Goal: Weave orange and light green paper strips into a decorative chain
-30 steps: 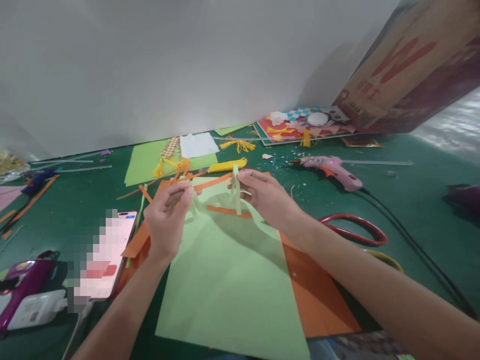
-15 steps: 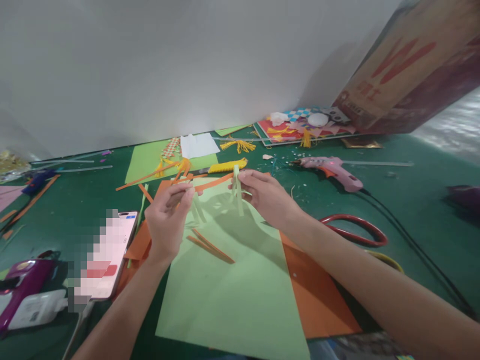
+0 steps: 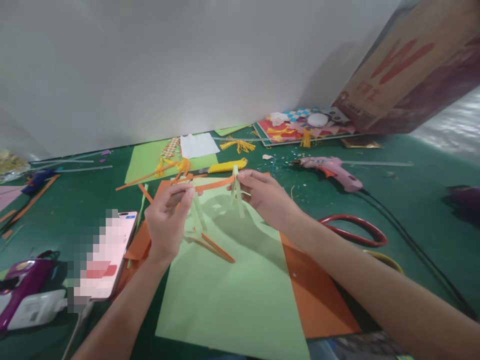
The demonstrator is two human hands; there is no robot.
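An orange paper strip (image 3: 215,185) stretches between my two hands, above a light green paper sheet (image 3: 228,300). Its left end is pinched by my left hand (image 3: 168,212), with pale green strips (image 3: 198,210) hanging below those fingers. My right hand (image 3: 264,192) is closed near the strip's other end, where a folded pale green paper strip (image 3: 237,192) hangs over it. Several of the right fingertips are hidden behind the paper. On the sheet below lies a folded orange strip (image 3: 217,247).
Behind my hands lies a yellow utility knife (image 3: 228,166). A pink glue gun (image 3: 333,170) and red-handled scissors (image 3: 356,231) are on the right. To the left are a phone (image 3: 107,257), a white bottle (image 3: 37,308) and orange paper scraps (image 3: 140,242).
Both hands stay nearly in place. The hanging pale green strips have shifted slightly, and those under my left hand now reach lower, near the folded orange strip on the sheet.
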